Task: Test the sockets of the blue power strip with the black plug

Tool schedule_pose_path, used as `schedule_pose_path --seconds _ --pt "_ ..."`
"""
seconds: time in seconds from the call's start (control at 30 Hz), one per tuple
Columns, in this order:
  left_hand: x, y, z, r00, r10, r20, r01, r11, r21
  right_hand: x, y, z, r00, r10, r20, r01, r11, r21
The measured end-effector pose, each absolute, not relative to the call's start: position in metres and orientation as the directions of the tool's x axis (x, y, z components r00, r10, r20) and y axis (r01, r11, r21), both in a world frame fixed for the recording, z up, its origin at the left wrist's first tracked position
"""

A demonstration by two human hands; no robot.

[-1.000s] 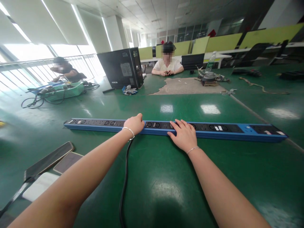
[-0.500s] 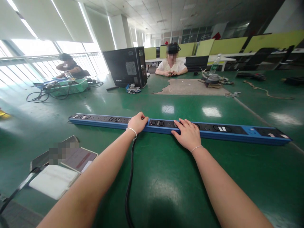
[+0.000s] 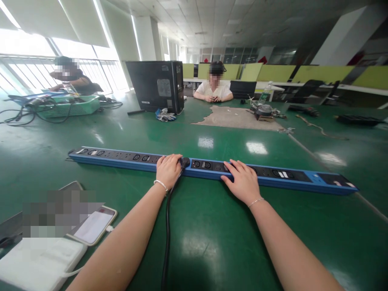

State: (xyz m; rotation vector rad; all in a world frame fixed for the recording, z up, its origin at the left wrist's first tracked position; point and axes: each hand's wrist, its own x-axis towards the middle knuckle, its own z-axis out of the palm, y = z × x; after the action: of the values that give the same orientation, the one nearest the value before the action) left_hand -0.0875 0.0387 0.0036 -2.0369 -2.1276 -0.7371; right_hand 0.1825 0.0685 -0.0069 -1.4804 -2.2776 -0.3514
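A long blue power strip (image 3: 206, 174) with black socket panels lies across the green table in front of me. A black plug (image 3: 184, 162) sits at its middle, and the plug's black cable (image 3: 167, 226) runs toward me. My left hand (image 3: 168, 171) is closed over the strip just left of the plug, its fingers together on the sockets. Whether it touches the plug I cannot tell. Right of the plug, my right hand (image 3: 241, 181) grips the strip with bent fingers on top and the thumb at the near edge.
At the near left lie a phone (image 3: 94, 226) and a white box-like object (image 3: 42, 262). Farther back stand a green basket (image 3: 69, 107) of cables and a black computer case (image 3: 154, 87), with gloves (image 3: 165, 115) beside it. Two people sit across the table.
My left hand has moved off the plug onto the strip to its left, uncovering the plug. My right hand keeps its place on the strip. The view has shifted slightly right.
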Motion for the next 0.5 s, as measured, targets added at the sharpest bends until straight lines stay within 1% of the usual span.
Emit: schedule_pose_path --seconds 0.1,0.17,0.27,0.33,0.4,0.47,0.5 --pt "-0.087 0.038 0.006 -0.084 0.915 0.394 0.959 -0.033 0.28 0.184 0.069 -0.008 -0.357 0.799 0.484 0.907 0.421 -0.026" --pt "-0.087 0.037 0.007 -0.066 0.915 0.399 0.956 -0.057 0.288 0.181 0.068 -0.008 -0.362 0.785 0.503 0.884 0.46 -0.081" --pt "-0.087 0.037 0.006 -0.073 0.907 0.415 0.949 -0.065 0.309 0.164 0.063 -0.003 -0.351 0.767 0.538 0.808 0.538 -0.24" --pt "-0.086 0.039 0.004 -0.103 0.9 0.423 0.941 -0.05 0.336 0.143 0.058 0.003 -0.301 0.782 0.546 0.758 0.544 -0.361" --pt "-0.085 0.04 0.003 -0.128 0.894 0.43 0.931 -0.042 0.364 0.115 0.053 0.011 -0.232 0.83 0.507 0.74 0.489 -0.462" --pt "-0.085 0.042 0.002 -0.142 0.887 0.44 0.923 -0.042 0.381 0.084 0.051 0.022 -0.167 0.901 0.4 0.745 0.381 -0.547" --pt "-0.085 0.042 0.002 -0.144 0.884 0.444 0.922 -0.044 0.385 0.069 0.05 0.029 -0.156 0.932 0.327 0.758 0.325 -0.565"
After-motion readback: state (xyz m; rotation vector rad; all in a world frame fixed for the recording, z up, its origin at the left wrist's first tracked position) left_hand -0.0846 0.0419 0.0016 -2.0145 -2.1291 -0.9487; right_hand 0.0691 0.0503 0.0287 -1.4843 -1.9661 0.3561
